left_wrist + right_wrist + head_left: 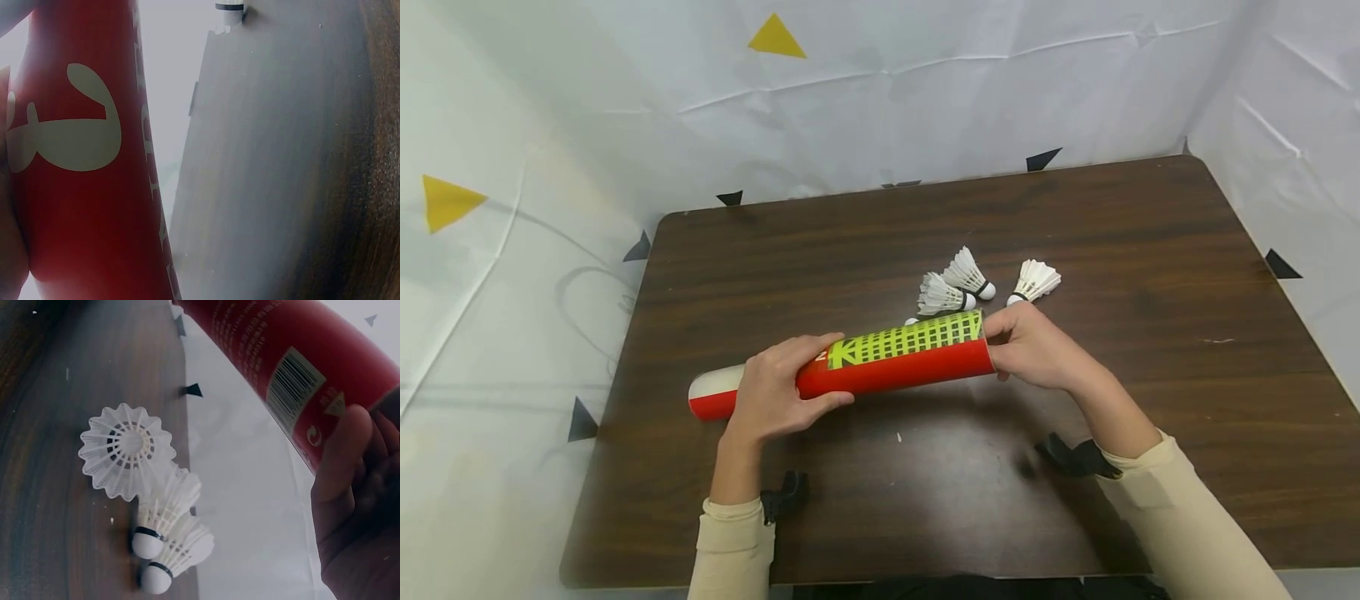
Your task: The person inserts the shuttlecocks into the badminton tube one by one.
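Observation:
My left hand (pixel 778 387) grips a red badminton shuttlecock tube (pixel 895 379) with a yellow-green net pattern, holding it slantwise over the table. At the tube's right end is my right hand (pixel 1033 346), its fingers at the mouth and partly out of sight. The right wrist view has that hand (pixel 359 512) against the tube's rim (pixel 378 403); whether the fingers pinch anything inside is hidden. Just beyond the tube lie white shuttlecocks: one (pixel 1035 281) on the right, two (pixel 946 295) close together. Another white tip (pixel 912 321) peeks out behind the tube.
A dark wood-grain table (pixel 820 267) with rounded corners carries everything. White sheeting (pixel 887 108) with yellow and black triangles rises behind it and along both sides. A small white scrap (pixel 899 437) lies in front of the tube.

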`<state>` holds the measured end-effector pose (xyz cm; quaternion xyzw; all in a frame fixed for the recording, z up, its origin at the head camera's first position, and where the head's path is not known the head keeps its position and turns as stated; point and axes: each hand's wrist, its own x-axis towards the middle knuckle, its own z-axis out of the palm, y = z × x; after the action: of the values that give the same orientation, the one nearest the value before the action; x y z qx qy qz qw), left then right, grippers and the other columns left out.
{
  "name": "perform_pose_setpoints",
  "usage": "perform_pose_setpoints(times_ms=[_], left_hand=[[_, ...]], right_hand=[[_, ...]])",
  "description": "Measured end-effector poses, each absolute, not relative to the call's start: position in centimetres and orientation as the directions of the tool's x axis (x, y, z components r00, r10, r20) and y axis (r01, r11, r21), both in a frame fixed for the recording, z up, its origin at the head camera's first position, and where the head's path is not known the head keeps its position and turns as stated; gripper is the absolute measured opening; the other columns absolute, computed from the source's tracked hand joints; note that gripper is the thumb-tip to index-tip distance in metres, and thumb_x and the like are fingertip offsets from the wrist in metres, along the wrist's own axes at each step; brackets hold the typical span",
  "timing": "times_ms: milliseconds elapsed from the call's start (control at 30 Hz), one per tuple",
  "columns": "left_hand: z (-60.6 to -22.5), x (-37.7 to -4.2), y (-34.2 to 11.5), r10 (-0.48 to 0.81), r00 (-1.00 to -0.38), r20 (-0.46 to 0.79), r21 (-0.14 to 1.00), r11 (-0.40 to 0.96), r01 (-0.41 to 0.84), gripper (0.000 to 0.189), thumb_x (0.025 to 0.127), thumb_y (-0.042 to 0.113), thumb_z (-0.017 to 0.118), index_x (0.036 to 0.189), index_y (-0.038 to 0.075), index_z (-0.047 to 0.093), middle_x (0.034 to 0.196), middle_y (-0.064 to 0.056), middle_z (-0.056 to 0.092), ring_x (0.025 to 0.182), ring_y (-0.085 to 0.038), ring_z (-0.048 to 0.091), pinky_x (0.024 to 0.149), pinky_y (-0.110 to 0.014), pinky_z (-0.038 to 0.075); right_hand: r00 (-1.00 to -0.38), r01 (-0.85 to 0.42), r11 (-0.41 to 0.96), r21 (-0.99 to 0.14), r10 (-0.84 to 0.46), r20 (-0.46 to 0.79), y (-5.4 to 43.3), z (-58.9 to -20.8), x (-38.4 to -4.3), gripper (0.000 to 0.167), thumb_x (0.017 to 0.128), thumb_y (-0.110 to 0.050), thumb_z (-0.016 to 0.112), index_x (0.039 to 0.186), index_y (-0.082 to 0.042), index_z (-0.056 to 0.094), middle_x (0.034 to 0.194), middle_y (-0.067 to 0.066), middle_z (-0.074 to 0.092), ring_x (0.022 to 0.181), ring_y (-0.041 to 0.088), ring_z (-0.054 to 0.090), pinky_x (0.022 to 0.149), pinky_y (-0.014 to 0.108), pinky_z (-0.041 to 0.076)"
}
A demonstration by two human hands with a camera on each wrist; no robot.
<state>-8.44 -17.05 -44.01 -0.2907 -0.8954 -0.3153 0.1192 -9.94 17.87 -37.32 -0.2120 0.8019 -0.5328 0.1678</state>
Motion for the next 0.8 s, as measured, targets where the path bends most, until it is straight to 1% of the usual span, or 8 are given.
perform_pose_setpoints(times_ms=[133,267,467,600,800], left_hand=[[-43.99,-8.46,-16.97,0.448,-0.803,0.394,0.493,0.635,0.595,0.069,0.073,0.054,0.08,0.133,0.026,0.061,0.118,0.008,0.067,0.098,-0.011,0.063,0.079,-0.034,0.055],[-43.96,-8.43,-16.93,0.448,-0.804,0.39,0.486,0.641,0.593,0.069,0.073,0.055,0.079,0.132,0.024,0.062,0.117,0.007,0.068,0.098,-0.011,0.063,0.079,-0.034,0.055],[-43.97,-8.44,-16.94,0.45,-0.806,0.385,0.479,0.649,0.591,0.069,0.073,0.055,0.079,0.132,0.023,0.062,0.116,0.007,0.068,0.097,-0.011,0.063,0.079,-0.034,0.055],[-44.01,-8.38,-16.97,0.447,-0.809,0.382,0.484,0.649,0.587,0.07,0.073,0.055,0.079,0.132,0.022,0.062,0.116,0.007,0.068,0.097,-0.011,0.063,0.079,-0.035,0.055],[-43.97,-8.44,-16.96,0.449,-0.807,0.384,0.484,0.646,0.59,0.07,0.073,0.054,0.079,0.131,0.021,0.063,0.116,0.007,0.068,0.097,-0.012,0.063,0.078,-0.035,0.055]], right_hand=[[-0.854,-0.143,0.332,-0.932,-0.517,-0.053,17.52,-37.55,-10.34,0.01,0.081,0.005,0.07,0.087,0.001,0.076,0.078,0.007,0.071,0.047,0.016,0.049,0.041,0.03,0.044],[-0.853,-0.131,0.318,-0.939,-0.519,-0.056,17.28,-37.67,-10.5,0.01,0.079,0.005,0.075,0.088,0.002,0.076,0.076,0.007,0.071,0.044,0.014,0.044,0.039,0.027,0.039],[-0.855,-0.114,0.306,-0.945,-0.515,-0.064,17.26,-37.61,-10.44,0.013,0.077,0.004,0.076,0.09,0.005,0.075,0.078,0.008,0.071,0.044,0.013,0.043,0.039,0.027,0.038],[-0.849,-0.107,0.303,-0.947,-0.523,-0.071,17.26,-37.55,-10.44,0.013,0.078,0.004,0.076,0.091,0.005,0.075,0.081,0.01,0.071,0.045,0.013,0.043,0.04,0.026,0.037],[-0.84,-0.129,0.297,-0.946,-0.54,-0.055,17.45,-37.48,-10.43,0.013,0.079,0.006,0.074,0.092,0.004,0.076,0.083,0.011,0.072,0.047,0.013,0.045,0.042,0.026,0.039]])
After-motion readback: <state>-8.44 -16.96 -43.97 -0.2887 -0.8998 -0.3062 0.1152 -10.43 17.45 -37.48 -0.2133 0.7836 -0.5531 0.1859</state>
